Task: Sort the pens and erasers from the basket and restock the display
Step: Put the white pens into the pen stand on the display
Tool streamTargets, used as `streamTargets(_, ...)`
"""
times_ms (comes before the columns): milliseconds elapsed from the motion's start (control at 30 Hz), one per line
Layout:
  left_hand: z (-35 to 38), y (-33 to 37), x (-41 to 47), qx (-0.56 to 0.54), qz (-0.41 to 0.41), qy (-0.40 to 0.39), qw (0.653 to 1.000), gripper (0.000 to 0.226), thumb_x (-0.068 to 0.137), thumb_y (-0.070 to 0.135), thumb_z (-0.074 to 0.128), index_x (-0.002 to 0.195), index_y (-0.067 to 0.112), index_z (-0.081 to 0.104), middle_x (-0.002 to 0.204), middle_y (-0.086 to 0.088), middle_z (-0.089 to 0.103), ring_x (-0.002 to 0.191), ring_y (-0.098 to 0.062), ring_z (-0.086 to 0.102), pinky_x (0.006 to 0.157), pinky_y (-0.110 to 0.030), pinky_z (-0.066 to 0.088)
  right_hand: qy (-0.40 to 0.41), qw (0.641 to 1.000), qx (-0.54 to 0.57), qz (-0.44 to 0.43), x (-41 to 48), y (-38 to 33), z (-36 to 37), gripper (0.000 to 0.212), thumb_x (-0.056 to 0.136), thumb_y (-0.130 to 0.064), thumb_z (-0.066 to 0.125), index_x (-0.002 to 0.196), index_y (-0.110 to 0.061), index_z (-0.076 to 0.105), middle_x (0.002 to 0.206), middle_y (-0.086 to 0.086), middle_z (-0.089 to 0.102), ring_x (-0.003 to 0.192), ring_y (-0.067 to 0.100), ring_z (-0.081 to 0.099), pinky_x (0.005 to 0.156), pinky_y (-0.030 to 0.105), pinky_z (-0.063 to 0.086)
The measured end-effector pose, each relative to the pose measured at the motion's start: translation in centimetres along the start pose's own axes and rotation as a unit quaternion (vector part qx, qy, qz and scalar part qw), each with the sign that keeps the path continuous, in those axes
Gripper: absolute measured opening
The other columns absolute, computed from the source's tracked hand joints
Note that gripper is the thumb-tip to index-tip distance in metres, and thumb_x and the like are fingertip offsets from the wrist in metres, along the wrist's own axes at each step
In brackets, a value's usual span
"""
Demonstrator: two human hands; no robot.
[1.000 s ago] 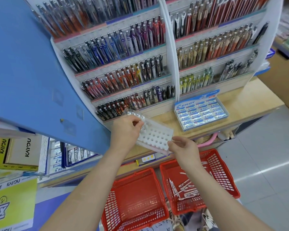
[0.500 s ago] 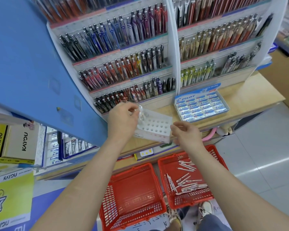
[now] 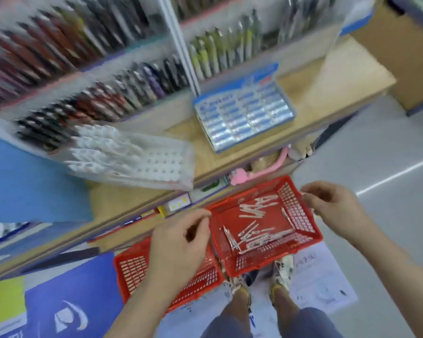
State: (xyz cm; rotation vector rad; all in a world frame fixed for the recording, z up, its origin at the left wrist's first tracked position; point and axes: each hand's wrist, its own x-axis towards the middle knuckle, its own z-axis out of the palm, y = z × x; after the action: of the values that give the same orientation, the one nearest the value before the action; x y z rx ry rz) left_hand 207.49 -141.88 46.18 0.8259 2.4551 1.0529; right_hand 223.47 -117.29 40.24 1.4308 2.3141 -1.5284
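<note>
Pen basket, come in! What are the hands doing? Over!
Left hand at left rim of pen basket, right hand at right rim, grip unclear. Pens inside. Holed tray on shelf. Nothing blocking.
</note>
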Motion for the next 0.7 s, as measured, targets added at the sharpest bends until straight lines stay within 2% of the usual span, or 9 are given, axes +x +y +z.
streamTargets(67,5.9,-3.5,-0.4,0.044,-0.025,-0.075,0.996,0.015,0.081,0.026,0.062,0.092,0.03,0.071,0.084,0.023,0.069,0.076,0.009,0.059,0.074,-0.012,0.044,-0.003,0.999,-0.034,0.009,1.4,4.8,0.6,0.014,0.085,-0.011,0.066,0.085,-0.025,0.069,0.083,-0.002,0.072,0.076,0.017,0.064,0.073,0.029,0.048)
streamTargets(167,14.7,-9.3,-0.9,0.102,-0.058,-0.175,0.977,0.018,0.083,0.015,0.063,0.092,0.028,0.071,0.084,0.016,0.07,0.075,0.001,0.061,0.071,-0.017,0.043,-0.028,0.995,-0.089,0.018,4.1,12.9,3.4,0.014,0.084,-0.01,0.065,0.095,-0.017,0.071,0.086,-0.001,0.071,0.077,0.014,0.061,0.062,0.009,0.038)
streamTargets(200,17.7,-11.4,-1.0,0.119,-0.07,-0.205,0.969,0.018,0.084,0.014,0.062,0.093,0.027,0.071,0.085,0.013,0.071,0.077,-0.005,0.063,0.071,-0.02,0.044,-0.036,0.994,-0.106,0.018,5.2,15.6,4.6,0.015,0.084,-0.009,0.065,0.097,-0.015,0.071,0.086,-0.001,0.07,0.078,0.014,0.06,0.061,0.008,0.036)
streamTargets(300,26.1,-18.6,-1.1,0.168,-0.119,-0.27,0.941,0.02,0.085,0.013,0.058,0.097,0.022,0.071,0.095,0.002,0.072,0.089,-0.018,0.066,0.077,-0.027,0.044,-0.069,0.989,-0.134,0.008,8.4,23.2,9.3,0.014,0.083,-0.006,0.064,0.095,-0.01,0.072,0.089,0.004,0.071,0.081,0.018,0.063,0.074,0.022,0.044)
streamTargets(400,34.0,-25.9,-1.2,0.211,-0.15,-0.32,0.911,0.021,0.086,0.017,0.054,0.099,0.022,0.069,0.098,-0.001,0.072,0.093,-0.024,0.065,0.077,-0.029,0.046,-0.114,0.977,-0.179,-0.009,11.8,31.0,14.9,0.019,0.081,-0.002,0.06,0.095,-0.007,0.072,0.091,0.012,0.073,0.086,0.03,0.067,0.077,0.036,0.051)
streamTargets(500,41.0,-32.7,-0.8,0.24,-0.137,-0.349,0.895,0.021,0.084,0.018,0.055,0.1,0.02,0.068,0.099,-0.003,0.072,0.096,-0.027,0.065,0.08,-0.033,0.05,-0.171,0.957,-0.231,-0.025,15.3,37.7,20.5,0.03,0.079,-0.005,0.057,0.106,-0.008,0.069,0.106,0.015,0.07,0.1,0.034,0.064,0.085,0.038,0.049)
streamTargets(567,45.0,-36.8,-0.4,0.249,-0.121,-0.355,0.893,0.023,0.083,0.02,0.057,0.103,0.019,0.067,0.102,-0.005,0.071,0.098,-0.027,0.065,0.083,-0.036,0.05,-0.191,0.946,-0.261,-0.013,17.7,41.3,24.1,0.04,0.08,-0.013,0.061,0.12,-0.012,0.063,0.117,0.014,0.066,0.111,0.032,0.06,0.093,0.035,0.046)
streamTargets(633,48.4,-40.2,0.0,0.27,-0.098,-0.357,0.889,0.029,0.084,0.022,0.058,0.112,0.017,0.063,0.109,-0.008,0.068,0.103,-0.028,0.062,0.087,-0.037,0.048,-0.213,0.925,-0.313,-0.024,19.9,44.1,27.5,0.048,0.083,-0.02,0.06,0.13,-0.015,0.054,0.123,0.014,0.061,0.117,0.031,0.055,0.095,0.032,0.041)
streamTargets(700,51.1,-42.9,0.4,0.296,-0.081,-0.346,0.886,0.039,0.084,0.023,0.059,0.122,0.017,0.056,0.117,-0.009,0.063,0.109,-0.028,0.058,0.091,-0.035,0.043,-0.227,0.909,-0.344,-0.06,21.9,46.4,30.8,0.051,0.081,-0.019,0.057,0.132,-0.015,0.049,0.122,0.014,0.057,0.117,0.033,0.053,0.097,0.035,0.042)
